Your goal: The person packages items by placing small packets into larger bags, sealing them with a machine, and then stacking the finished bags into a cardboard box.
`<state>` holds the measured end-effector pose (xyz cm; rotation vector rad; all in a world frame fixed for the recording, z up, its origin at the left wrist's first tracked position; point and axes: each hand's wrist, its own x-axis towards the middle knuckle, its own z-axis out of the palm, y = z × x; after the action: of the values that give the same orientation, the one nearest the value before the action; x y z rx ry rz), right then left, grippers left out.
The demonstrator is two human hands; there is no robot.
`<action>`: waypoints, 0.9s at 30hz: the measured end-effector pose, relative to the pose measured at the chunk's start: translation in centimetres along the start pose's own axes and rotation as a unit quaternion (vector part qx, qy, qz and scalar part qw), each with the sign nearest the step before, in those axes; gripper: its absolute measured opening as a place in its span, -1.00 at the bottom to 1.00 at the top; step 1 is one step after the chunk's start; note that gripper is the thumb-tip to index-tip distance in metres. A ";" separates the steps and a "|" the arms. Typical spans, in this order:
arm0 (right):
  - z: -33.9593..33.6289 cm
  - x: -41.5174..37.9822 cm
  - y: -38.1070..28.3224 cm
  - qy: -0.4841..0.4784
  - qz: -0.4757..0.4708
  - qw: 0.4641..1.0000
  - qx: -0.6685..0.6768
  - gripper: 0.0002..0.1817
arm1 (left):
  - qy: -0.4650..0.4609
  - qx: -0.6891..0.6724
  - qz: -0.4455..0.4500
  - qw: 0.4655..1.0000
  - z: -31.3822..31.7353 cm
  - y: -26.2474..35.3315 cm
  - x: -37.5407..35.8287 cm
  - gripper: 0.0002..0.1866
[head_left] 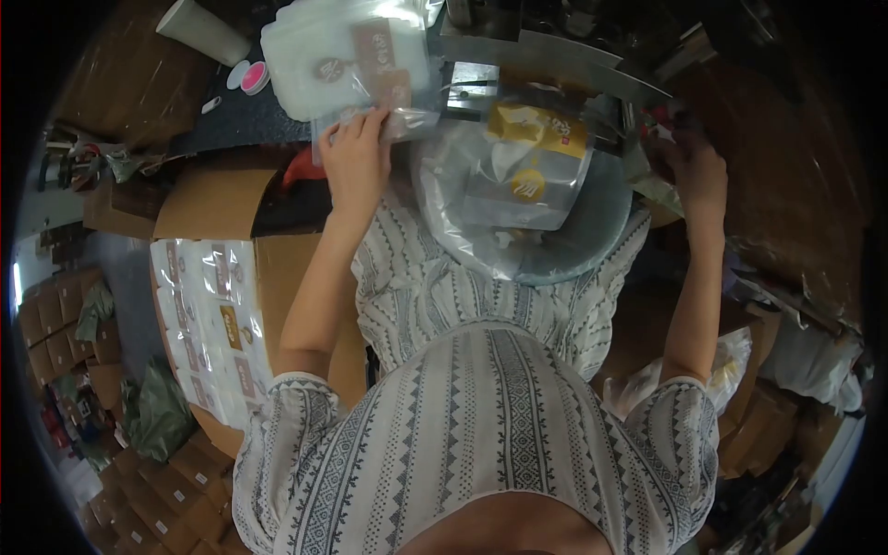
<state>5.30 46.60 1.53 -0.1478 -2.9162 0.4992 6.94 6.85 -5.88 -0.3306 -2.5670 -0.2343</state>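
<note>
My left hand (354, 157) is at the near edge of a stack of clear plastic bags (319, 51) with brown printed labels. Its fingers are bent over the lowest clear plastic bag (412, 125) and seem to grip its edge. On the right, my right hand (696, 171) reaches to a small container (643, 166) with something red in it. Those fingers are curled in shadow, and what they hold is hidden. Between my hands, a clear bag with a yellow printed band (536, 162) lies over a round grey tub (606, 227) lined with clear plastic.
An open carton (310, 264) at my left holds several packs (208, 324) in white and clear wrapping. A white cup (199, 32) and a pink round tub (252, 79) are on the dark table. A metal machine part (472, 88) stands behind the tub. Brown boxes (176, 486) fill the floor at lower left.
</note>
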 end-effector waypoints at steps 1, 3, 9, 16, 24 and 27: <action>-0.8 -0.4 -1.1 0.006 0.022 1.000 0.005 -0.80 | -0.020 -0.011 -0.020 1.000 -1.1 -0.1 0.2 -0.79; -2.2 -1.0 -3.1 -0.014 0.010 0.997 0.079 -0.77 | -0.014 -0.050 -0.063 0.997 -2.6 1.2 0.0 -0.85; 0.2 -2.2 -8.7 -0.069 -0.159 0.930 0.323 -0.76 | -0.011 -0.118 -0.084 0.989 -5.3 4.9 0.4 -0.91; 1.8 -2.6 -11.3 -0.019 -0.370 0.895 0.250 -0.71 | -0.085 -0.212 -0.009 0.974 -5.8 7.2 0.6 -0.91; 1.4 -1.8 -8.1 -0.039 -0.164 0.946 0.277 -0.69 | -0.339 -0.532 -0.232 0.740 -0.9 9.9 3.3 -0.76; -0.3 -1.7 -6.2 -0.008 -0.148 0.969 0.197 -0.70 | -0.326 -0.624 -0.313 0.637 1.7 10.2 5.1 -0.71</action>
<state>6.58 40.65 3.68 0.3394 -2.7139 1.0045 4.73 17.92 -3.60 0.0896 -2.5398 -2.5965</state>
